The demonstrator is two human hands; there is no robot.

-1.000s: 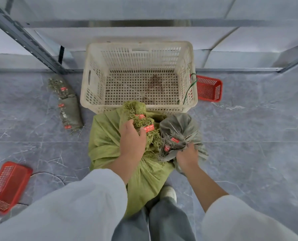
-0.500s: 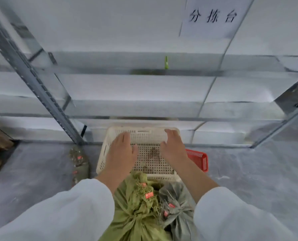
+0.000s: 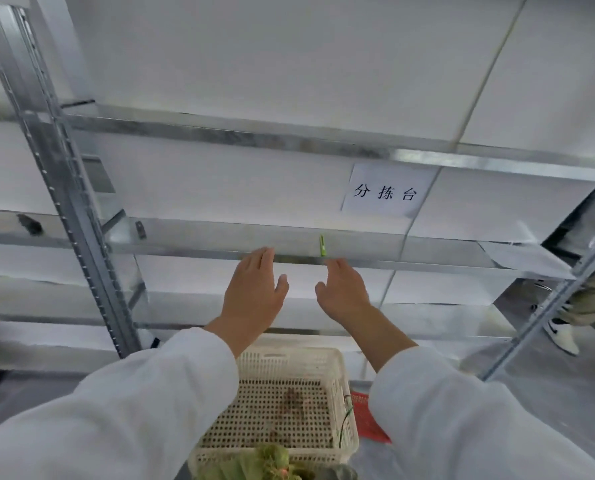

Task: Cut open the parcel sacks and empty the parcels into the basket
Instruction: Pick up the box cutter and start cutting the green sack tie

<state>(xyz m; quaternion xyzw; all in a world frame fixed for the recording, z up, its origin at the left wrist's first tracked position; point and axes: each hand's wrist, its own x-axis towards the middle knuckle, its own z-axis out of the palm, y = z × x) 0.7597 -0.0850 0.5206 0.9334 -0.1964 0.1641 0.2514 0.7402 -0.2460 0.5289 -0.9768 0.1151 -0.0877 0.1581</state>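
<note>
Two empty hands, left hand (image 3: 252,292), right hand (image 3: 341,292), near shelf edge (image 3: 199,252)

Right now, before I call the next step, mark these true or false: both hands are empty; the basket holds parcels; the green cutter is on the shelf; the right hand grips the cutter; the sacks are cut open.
1. Both hands are empty. True: the left hand and right hand are open, raised toward the shelf.
2. The basket holds parcels. False: it shows only its perforated bottom.
3. The green cutter is on the shelf. True.
4. The right hand grips the cutter. False: its fingertips are just below it, not around it.
5. The sacks are cut open. False: no cut shows on the part in view.
</note>
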